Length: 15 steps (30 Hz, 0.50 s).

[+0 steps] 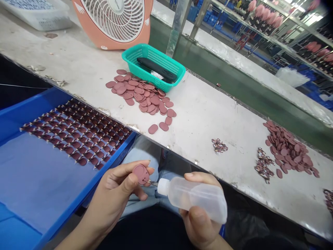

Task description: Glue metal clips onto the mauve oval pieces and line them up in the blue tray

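1. Our left hand [111,198] pinches a flat mauve rubber disc [141,174]; the left fingers [127,182] are clenched around its rim, with the thumb pressed on its face.
2. Our right hand [200,222] grasps a translucent plastic squeeze bottle [197,198], and the right fingers [200,177] wrap it from above and below.
3. The bottle's thin metal nozzle [153,183] points left, right at the disc's lower edge, held between both sets of fingers. We cannot tell whether it touches.
4. Left of the left fingers lies a blue tray [85,191], holding dark reddish discs [78,139] in tight rows.
5. Beyond the fingers runs a scuffed white worktop [203,111], with a loose pile of mauve discs [142,93] straight ahead.
6. Just past that pile sits a teal plastic basket [156,52], with a black object [156,67] inside.
7. Farther ahead and left of the fingers stands a coral-pink fan [114,21].
8. To the right of the fingers, the worktop carries another heap of mauve discs [288,151] and small clusters of patterned pieces [263,165].
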Available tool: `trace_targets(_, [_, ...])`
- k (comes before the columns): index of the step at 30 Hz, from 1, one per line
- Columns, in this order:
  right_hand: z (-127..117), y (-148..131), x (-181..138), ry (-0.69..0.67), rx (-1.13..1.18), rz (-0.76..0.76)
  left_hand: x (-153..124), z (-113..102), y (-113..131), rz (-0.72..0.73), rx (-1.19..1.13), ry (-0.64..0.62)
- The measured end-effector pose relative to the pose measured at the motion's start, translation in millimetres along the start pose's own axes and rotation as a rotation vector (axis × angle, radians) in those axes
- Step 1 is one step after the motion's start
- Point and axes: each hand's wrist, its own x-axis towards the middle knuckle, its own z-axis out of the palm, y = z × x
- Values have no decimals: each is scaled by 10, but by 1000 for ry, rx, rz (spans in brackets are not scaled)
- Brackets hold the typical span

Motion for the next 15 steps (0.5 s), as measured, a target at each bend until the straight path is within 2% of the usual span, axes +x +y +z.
trace_targets(15, [-39,60,-38,-3,-53,-36,31,-36,-22,0,30,-11])
